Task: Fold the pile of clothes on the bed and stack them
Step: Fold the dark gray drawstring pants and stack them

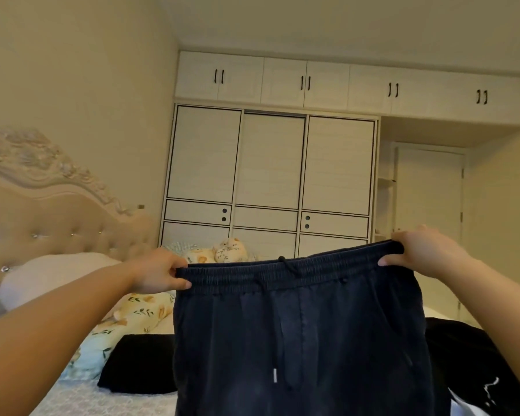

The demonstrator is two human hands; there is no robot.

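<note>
A pair of dark navy trousers [300, 334] with an elastic waistband and a drawstring hangs in the air in front of me, spread wide. My left hand [159, 273] pinches the left end of the waistband. My right hand [424, 250] grips the right end, slightly higher. The legs drop out of view at the bottom edge. Behind the trousers, a folded black garment [138, 364] lies on the bed [81, 400] to the left. More black clothing [475, 364] with a white mark lies to the right, partly hidden.
A floral quilt [126, 322] and a pale pillow [51, 277] lie by the padded headboard [51, 217] on the left. A white wardrobe [270, 175] with sliding doors fills the far wall, with a door [430, 220] to its right.
</note>
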